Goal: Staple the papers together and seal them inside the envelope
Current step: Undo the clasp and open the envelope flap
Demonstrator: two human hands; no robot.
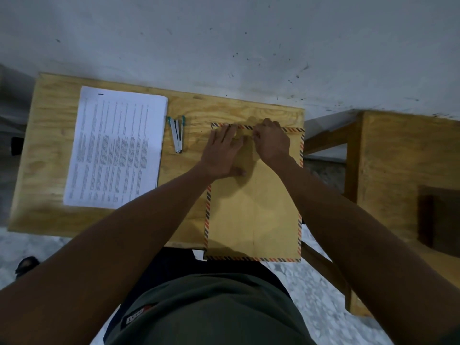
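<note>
I see the envelope (254,215), brown with a striped border, lying flat at centre-right of the frame on the wooden table (49,145); its lower edge overhangs the table's near edge. The left hand (221,155) lies flat on the envelope's upper part, fingers straight, pressing down just below the top flap. The right hand (271,143) is at the flap edge, fingers curled, pinching the flap at the striped top border. The two hands are nearly touching. The papers (117,148), a printed stack, lie at the left of the frame. The stapler (177,135) lies between papers and envelope.
</note>
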